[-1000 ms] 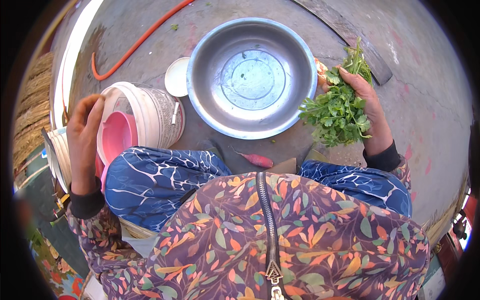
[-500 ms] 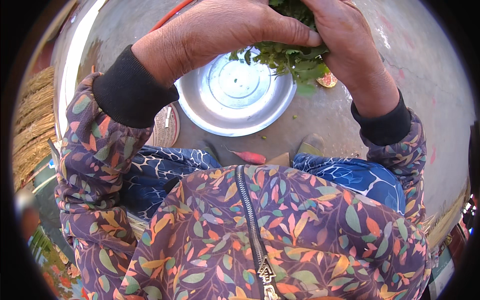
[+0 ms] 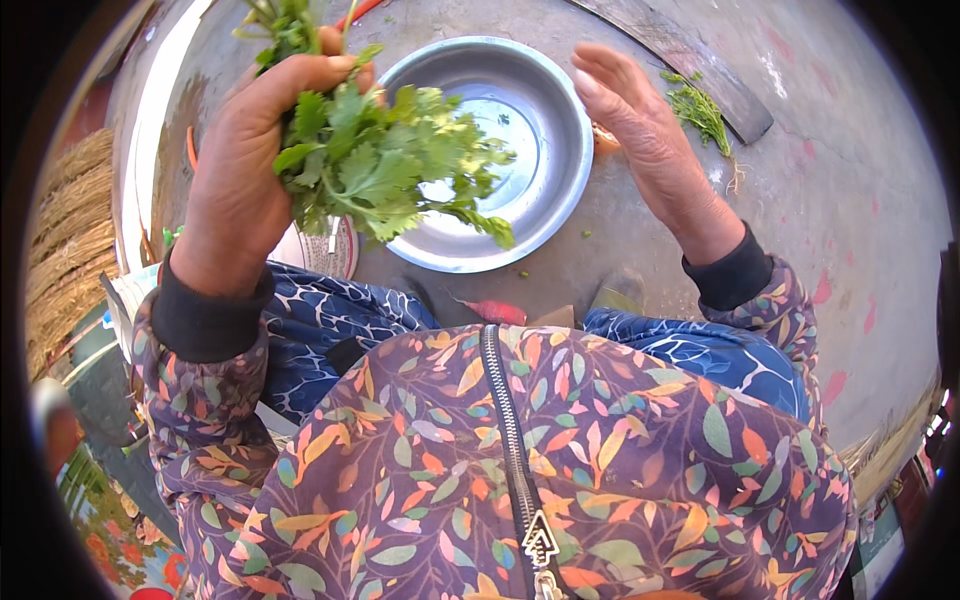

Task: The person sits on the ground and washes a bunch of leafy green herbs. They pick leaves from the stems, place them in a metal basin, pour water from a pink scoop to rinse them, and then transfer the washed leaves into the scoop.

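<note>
A leafy bunch of cilantro (image 3: pixel 390 160) is gripped by the stems in my left hand (image 3: pixel 245 165), its leaves spreading rightward over part of a metal basin (image 3: pixel 560 190). My right hand (image 3: pixel 640 130) holds nothing; its fingers are stretched out just past the basin's right rim. Water and a few bits of green appear to lie in the basin, though glare hides much of its bottom. Behind my right hand, a small orange-red thing (image 3: pixel 605 140) is partly covered.
A red radish (image 3: pixel 497 312) lies on the concrete between my feet. Green sprigs with roots (image 3: pixel 705 118) rest by a dark board (image 3: pixel 690 60) at the far right. A round tub (image 3: pixel 325 250) stands left of the basin, and a straw bundle (image 3: pixel 75 250) is at the far left.
My hands have moved apart. The left one has carried the cilantro to the left and nearer; the right one has let go of it, uncovering more of the basin and the sprigs.
</note>
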### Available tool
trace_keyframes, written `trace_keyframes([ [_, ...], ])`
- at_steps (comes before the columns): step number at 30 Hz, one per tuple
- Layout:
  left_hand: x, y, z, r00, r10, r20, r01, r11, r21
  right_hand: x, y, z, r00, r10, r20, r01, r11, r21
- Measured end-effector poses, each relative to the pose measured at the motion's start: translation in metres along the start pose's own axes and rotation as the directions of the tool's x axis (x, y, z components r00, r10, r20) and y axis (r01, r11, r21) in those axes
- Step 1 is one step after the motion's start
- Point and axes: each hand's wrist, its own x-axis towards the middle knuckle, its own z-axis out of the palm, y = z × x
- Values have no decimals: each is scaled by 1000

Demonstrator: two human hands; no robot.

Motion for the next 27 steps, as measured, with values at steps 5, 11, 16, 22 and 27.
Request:
trace_keyframes([
  [5,-21,11,-15,985,164,-53,-169,979,-110,-34,98,-12,843,516,-155,-495,855,152],
  [11,-26,31,-12,934,355,38,-350,931,-103,-28,125,2,678,700,222,-734,630,255],
  [16,-38,23,11,834,551,-23,-546,832,104,-23,110,-9,708,696,121,-700,668,252],
  [22,-39,35,-2,882,454,-126,-457,889,0,-22,76,-54,810,584,47,-557,743,373],
  [27,-24,38,-4,893,424,-151,-431,902,-15,19,53,-35,884,468,14,-441,823,357],
])
